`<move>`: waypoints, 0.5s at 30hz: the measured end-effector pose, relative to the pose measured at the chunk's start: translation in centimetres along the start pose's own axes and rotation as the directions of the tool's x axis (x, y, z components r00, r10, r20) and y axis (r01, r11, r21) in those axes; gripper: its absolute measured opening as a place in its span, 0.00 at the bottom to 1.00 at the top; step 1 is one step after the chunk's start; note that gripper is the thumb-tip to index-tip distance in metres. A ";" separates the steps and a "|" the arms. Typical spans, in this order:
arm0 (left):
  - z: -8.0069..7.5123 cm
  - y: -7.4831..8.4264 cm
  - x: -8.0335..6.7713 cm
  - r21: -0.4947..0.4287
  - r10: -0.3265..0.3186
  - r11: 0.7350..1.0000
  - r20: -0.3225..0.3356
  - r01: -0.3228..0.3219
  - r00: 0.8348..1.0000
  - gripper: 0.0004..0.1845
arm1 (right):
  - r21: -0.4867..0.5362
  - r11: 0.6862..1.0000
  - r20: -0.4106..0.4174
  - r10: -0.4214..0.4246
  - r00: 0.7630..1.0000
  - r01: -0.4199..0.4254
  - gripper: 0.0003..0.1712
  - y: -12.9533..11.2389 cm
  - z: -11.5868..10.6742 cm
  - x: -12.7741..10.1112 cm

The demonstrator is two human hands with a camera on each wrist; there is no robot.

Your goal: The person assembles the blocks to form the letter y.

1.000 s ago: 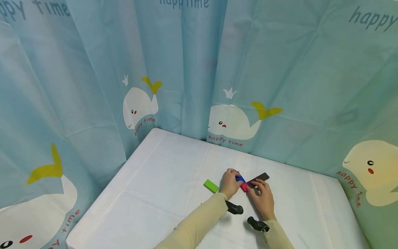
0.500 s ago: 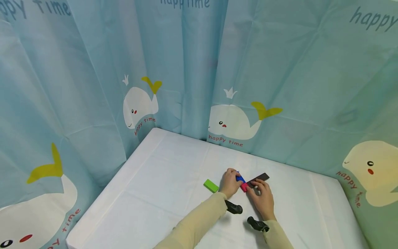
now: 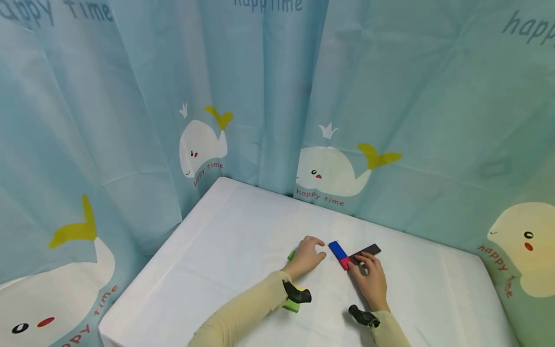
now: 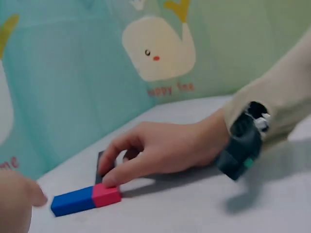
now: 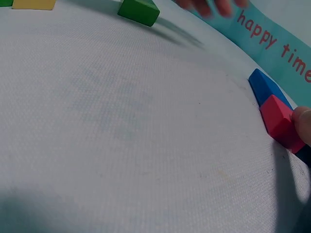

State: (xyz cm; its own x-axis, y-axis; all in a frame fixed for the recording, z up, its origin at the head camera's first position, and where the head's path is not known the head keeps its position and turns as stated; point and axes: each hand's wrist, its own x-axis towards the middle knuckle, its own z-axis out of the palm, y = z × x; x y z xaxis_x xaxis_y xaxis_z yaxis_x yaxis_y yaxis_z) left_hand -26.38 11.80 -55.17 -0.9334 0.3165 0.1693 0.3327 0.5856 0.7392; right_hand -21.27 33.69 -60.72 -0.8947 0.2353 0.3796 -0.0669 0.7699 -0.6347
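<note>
A blue block point(image 3: 337, 249) and a shorter pink block point(image 3: 345, 263) lie end to end on the white table. A long dark block point(image 3: 366, 252) extends from the pink one toward the back right. My right hand point(image 3: 371, 280) holds the pink block, its thumb on top and its curled fingers over the dark block; the left wrist view shows this pink block point(image 4: 106, 195) under the thumb. To the left of the blue block, my left hand point(image 3: 307, 258) hovers with loosely bent fingers and nothing in them. It partly covers a green block point(image 3: 291, 255).
Under the left wrist, another green block point(image 3: 291, 306) and a yellow block point(image 3: 299, 288) show partly. The right wrist view has a green block point(image 5: 139, 10) and a yellow block point(image 5: 34, 4) along its top. A whale-print curtain point(image 3: 277, 96) rises behind the table point(image 3: 243, 217).
My left hand has let go of the blue block and moved left, over the green block. The right hand stays at the pink block. The head view has shifted slightly.
</note>
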 end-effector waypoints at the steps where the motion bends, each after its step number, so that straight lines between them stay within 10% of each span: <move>1: -0.5 -0.3 -0.5 0.023 0.004 1.000 -0.022 -0.004 1.000 0.12 | -0.003 1.000 0.003 0.000 1.000 0.000 0.21 0.0 -0.1 0.0; 9: -2.7 -2.5 -3.8 0.357 -0.015 0.934 -0.033 0.025 0.999 0.20 | -0.017 1.000 -0.013 0.001 1.000 -0.001 0.20 -0.1 -0.4 0.1; 15: -2.3 -3.2 -4.4 0.411 -0.018 0.912 0.018 0.009 1.000 0.23 | -0.007 1.000 0.009 0.013 1.000 -0.013 0.21 -0.1 0.0 0.0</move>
State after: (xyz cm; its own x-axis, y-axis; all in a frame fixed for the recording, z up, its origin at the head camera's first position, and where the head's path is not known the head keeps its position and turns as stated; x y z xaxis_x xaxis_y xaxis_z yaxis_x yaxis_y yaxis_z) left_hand -23.66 6.79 -56.75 -0.9366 0.3192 0.1443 0.3502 0.8435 0.4072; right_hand -21.30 33.63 -60.69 -0.8994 0.2398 0.3655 -0.0522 0.7711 -0.6345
